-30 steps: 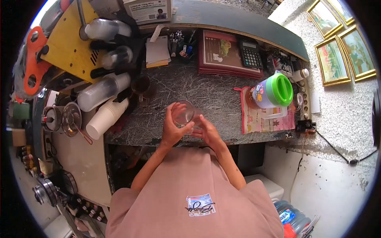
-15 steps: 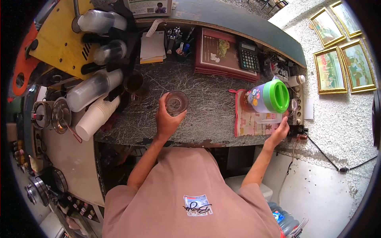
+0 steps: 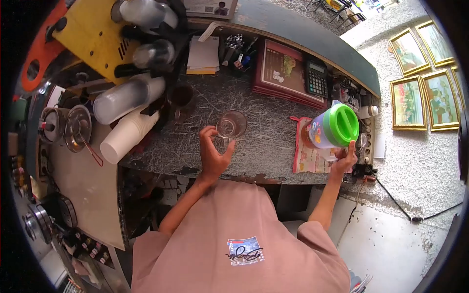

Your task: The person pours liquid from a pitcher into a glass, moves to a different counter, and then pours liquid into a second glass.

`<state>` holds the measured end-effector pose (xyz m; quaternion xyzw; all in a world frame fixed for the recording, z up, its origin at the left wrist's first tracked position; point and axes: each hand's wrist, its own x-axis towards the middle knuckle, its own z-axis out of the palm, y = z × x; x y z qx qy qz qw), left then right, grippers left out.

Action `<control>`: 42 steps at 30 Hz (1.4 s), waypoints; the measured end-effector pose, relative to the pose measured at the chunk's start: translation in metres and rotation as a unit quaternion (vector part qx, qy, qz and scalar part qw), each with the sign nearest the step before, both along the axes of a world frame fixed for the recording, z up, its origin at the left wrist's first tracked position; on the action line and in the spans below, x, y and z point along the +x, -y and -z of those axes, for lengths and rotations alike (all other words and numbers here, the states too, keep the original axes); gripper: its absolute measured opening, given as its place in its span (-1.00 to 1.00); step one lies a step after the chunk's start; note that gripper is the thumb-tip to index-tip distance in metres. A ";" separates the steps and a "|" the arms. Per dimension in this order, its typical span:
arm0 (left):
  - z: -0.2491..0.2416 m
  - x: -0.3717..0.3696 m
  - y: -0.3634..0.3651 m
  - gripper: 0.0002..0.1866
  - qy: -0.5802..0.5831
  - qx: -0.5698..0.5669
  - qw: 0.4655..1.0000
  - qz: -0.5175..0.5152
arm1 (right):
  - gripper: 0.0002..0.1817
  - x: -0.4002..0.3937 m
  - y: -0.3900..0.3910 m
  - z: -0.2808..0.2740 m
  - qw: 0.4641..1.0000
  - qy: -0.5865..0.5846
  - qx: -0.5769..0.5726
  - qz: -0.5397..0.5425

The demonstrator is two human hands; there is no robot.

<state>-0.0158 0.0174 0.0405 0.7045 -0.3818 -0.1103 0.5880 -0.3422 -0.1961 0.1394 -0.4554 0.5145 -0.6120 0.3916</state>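
My left hand is beside a clear drinking glass on the dark scratched counter. Its thumb and fingers are spread apart at the near left side of the glass, without closing around it. On the right, my right hand grips the handle side of a plastic pitcher, with the thumb up against its green lid. Reddish-brown liquid shows low in the pitcher, which is above a pink patterned cloth. The handle is mostly hidden by my fingers.
A dark mug and stacked paper cups stand left, near plastic cup stacks. Along the back are a notepad, red menus and a calculator. Framed pictures hang on the right wall.
My left hand has loosened from around the glass and drawn slightly back towards me. My right hand has closed on the pitcher's handle, its thumb now at the lid. The view has shifted slightly.
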 end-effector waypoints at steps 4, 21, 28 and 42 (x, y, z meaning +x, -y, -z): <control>0.006 0.002 -0.010 -0.65 -0.016 0.031 0.998 0.053 | -0.49 0.007 -0.004 -0.036 0.992 -0.084 -0.023 -0.090; 0.034 0.002 -0.001 -0.66 -0.130 -0.010 0.963 0.237 | -0.50 0.148 -0.042 -0.153 0.787 -0.454 0.069 -0.411; 0.040 -0.002 0.001 -0.70 -0.113 -0.035 0.968 0.222 | -0.43 0.175 -0.039 -0.158 0.718 -0.519 0.041 -0.462; 0.037 0.002 -0.001 -0.70 -0.120 -0.017 0.965 0.231 | -0.42 0.195 -0.039 -0.164 0.677 -0.562 0.040 -0.473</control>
